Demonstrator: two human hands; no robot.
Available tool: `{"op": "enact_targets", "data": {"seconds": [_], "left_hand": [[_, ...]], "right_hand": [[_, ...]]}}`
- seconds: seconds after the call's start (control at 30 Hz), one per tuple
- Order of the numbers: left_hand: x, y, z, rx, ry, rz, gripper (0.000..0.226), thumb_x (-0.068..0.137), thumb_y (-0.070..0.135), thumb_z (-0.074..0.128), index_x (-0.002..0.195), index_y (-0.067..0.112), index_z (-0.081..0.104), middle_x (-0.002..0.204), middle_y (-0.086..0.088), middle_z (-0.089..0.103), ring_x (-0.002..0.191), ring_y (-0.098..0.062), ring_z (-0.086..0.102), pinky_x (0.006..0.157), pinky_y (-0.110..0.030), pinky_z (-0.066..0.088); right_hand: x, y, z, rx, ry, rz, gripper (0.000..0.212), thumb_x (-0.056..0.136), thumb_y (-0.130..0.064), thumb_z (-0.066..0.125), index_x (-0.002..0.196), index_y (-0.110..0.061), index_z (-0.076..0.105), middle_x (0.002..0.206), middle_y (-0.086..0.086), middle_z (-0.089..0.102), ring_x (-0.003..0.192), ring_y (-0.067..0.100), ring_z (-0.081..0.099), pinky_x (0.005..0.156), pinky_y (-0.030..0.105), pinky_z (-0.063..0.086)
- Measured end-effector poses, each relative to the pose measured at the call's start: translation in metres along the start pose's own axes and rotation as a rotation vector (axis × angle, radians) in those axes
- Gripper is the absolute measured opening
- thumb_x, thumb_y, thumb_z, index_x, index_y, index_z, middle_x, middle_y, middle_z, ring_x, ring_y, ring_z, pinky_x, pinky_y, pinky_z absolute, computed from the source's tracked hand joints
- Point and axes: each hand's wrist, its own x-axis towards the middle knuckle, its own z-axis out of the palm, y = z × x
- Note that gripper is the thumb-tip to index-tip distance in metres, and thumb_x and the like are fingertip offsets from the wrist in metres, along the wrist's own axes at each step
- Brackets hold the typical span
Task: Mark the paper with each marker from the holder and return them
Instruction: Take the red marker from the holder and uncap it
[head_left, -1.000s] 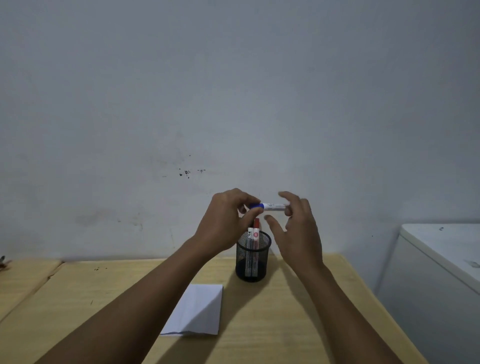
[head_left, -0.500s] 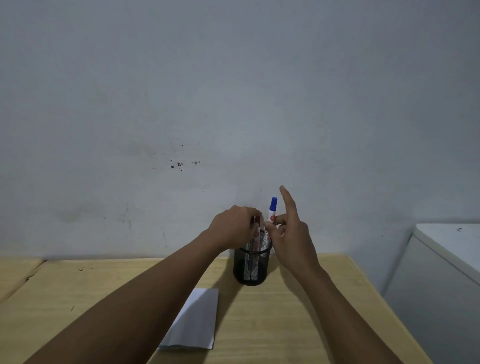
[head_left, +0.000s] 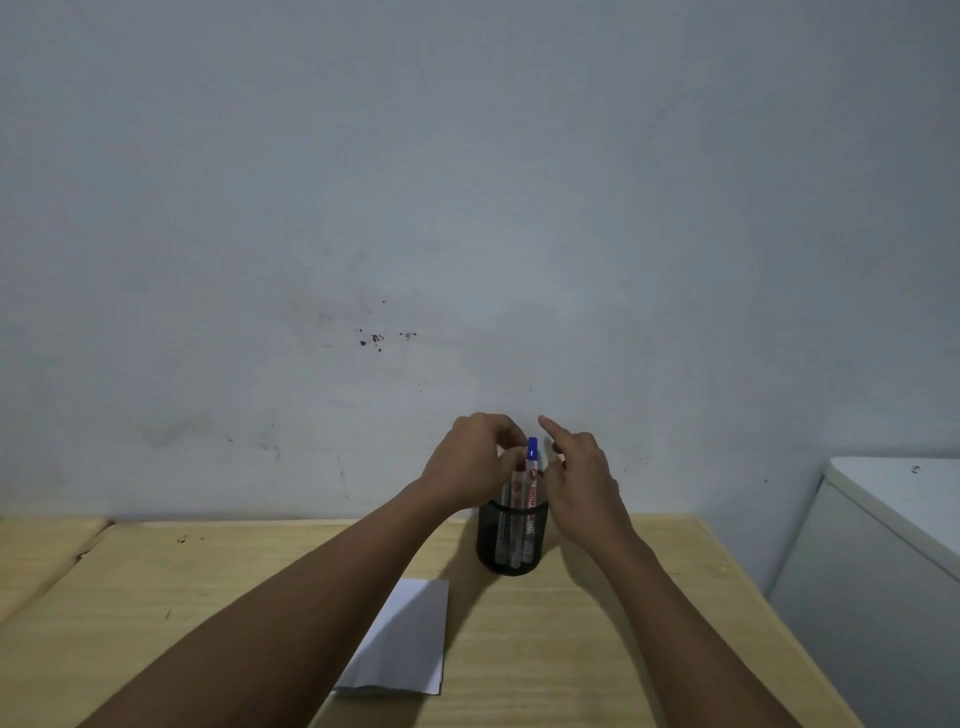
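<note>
Marker: I judge the blue-capped white plastic marker (head_left: 531, 460) light, stiff, slick — grip mid-barrel, above the black mesh holder (head_left: 511, 540).
Hands: left hand (head_left: 470, 462) pinches marker tops; right hand (head_left: 579, 475) spread.

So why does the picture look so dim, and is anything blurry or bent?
Head view: dull, soft lighting; both arms cast shadows across the paper and table. No glare. The marker labels inside the holder are smeared, unreadable. The table's far edge bows slightly, a wide-angle effect.
</note>
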Motion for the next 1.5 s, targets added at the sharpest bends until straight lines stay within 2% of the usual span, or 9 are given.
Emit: {"op": "enact_targets", "data": {"seconds": [0.13, 0.2, 0.3, 0.47, 0.63, 0.8, 0.97, 1.33, 1.5], "left_hand": [[-0.011, 0.016, -0.029, -0.098, 0.118, 0.000, 0.013, 0.093, 0.019, 0.065, 0.103, 0.014, 0.071, 0.096, 0.002, 0.074, 0.090, -0.009, 0.064, 0.081, -0.025, 0.051], [-0.016, 0.027, -0.054, -0.199, 0.226, -0.012, 0.016, 0.093, 0.018, 0.064, 0.104, 0.012, 0.074, 0.092, 0.005, 0.074, 0.087, -0.006, 0.065, 0.077, -0.018, 0.047], [-0.029, 0.042, -0.097, -0.474, 0.360, -0.090, 0.015, 0.093, 0.015, 0.064, 0.100, 0.013, 0.076, 0.088, 0.007, 0.074, 0.081, -0.003, 0.064, 0.079, -0.024, 0.050], [-0.069, 0.055, -0.141, -0.688, 0.421, -0.223, 0.016, 0.094, 0.015, 0.062, 0.104, 0.010, 0.074, 0.091, -0.003, 0.072, 0.066, -0.015, 0.053, 0.058, -0.021, 0.046], [-0.104, 0.060, -0.151, -0.750, 0.412, -0.278, 0.015, 0.095, 0.019, 0.062, 0.103, 0.013, 0.073, 0.096, -0.001, 0.073, 0.071, -0.017, 0.052, 0.061, -0.025, 0.042], [-0.124, 0.064, -0.160, -0.963, 0.265, -0.444, 0.015, 0.091, 0.026, 0.068, 0.102, 0.018, 0.074, 0.093, 0.005, 0.077, 0.087, -0.017, 0.060, 0.078, -0.037, 0.041], [-0.128, 0.058, -0.166, -1.023, 0.309, -0.551, 0.014, 0.087, 0.028, 0.072, 0.094, 0.017, 0.077, 0.095, 0.006, 0.078, 0.090, -0.013, 0.059, 0.083, -0.037, 0.039], [-0.118, 0.036, -0.154, -0.987, 0.196, -0.688, 0.013, 0.085, 0.030, 0.072, 0.090, 0.017, 0.074, 0.092, 0.008, 0.078, 0.081, -0.012, 0.053, 0.073, -0.033, 0.037], [-0.112, 0.026, -0.145, -0.991, 0.113, -0.729, 0.014, 0.085, 0.033, 0.074, 0.084, 0.019, 0.072, 0.079, 0.011, 0.076, 0.081, -0.012, 0.050, 0.068, -0.031, 0.036]], "right_hand": [[-0.013, -0.021, -0.020, 0.136, 0.068, -0.022, 0.037, 0.100, -0.029, 0.052, 0.137, -0.032, 0.056, 0.122, -0.003, 0.058, 0.109, 0.015, 0.058, 0.094, 0.044, 0.053], [-0.021, -0.036, -0.031, 0.201, -0.024, -0.029, 0.034, 0.097, -0.037, 0.058, 0.130, -0.030, 0.061, 0.113, -0.005, 0.065, 0.098, 0.009, 0.063, 0.081, 0.031, 0.056], [-0.032, -0.063, -0.043, 0.260, -0.145, -0.081, 0.020, 0.093, -0.031, 0.067, 0.112, -0.024, 0.069, 0.092, -0.007, 0.071, 0.076, 0.002, 0.063, 0.062, 0.012, 0.047], [-0.052, -0.112, -0.066, 0.802, 0.010, 0.014, 0.010, 0.089, -0.013, 0.072, 0.098, -0.010, 0.077, 0.077, 0.008, 0.074, 0.067, 0.011, 0.068, 0.071, 0.037, 0.059], [-0.073, -0.159, -0.069, 1.218, -0.057, 0.104, 0.019, 0.088, -0.014, 0.073, 0.105, -0.007, 0.075, 0.076, 0.006, 0.068, 0.069, 0.018, 0.066, 0.069, 0.031, 0.058], [-0.088, -0.186, -0.056, 1.234, -0.022, 0.078, 0.009, 0.090, -0.012, 0.072, 0.096, -0.007, 0.075, 0.086, 0.012, 0.074, 0.074, 0.020, 0.068, 0.070, 0.030, 0.061], [-0.095, -0.193, -0.050, 1.235, -0.020, 0.023, 0.017, 0.083, -0.003, 0.078, 0.100, -0.002, 0.075, 0.086, 0.019, 0.076, 0.078, 0.024, 0.073, 0.080, 0.030, 0.062], [-0.099, -0.174, -0.036, 1.059, 0.018, -0.097, 0.015, 0.082, -0.004, 0.080, 0.097, -0.002, 0.078, 0.092, 0.022, 0.077, 0.081, 0.027, 0.075, 0.079, 0.029, 0.062], [-0.099, -0.159, -0.033, 0.880, 0.029, -0.276, 0.012, 0.084, -0.001, 0.077, 0.095, -0.006, 0.079, 0.097, 0.006, 0.079, 0.098, 0.018, 0.075, 0.082, 0.024, 0.058]]}}
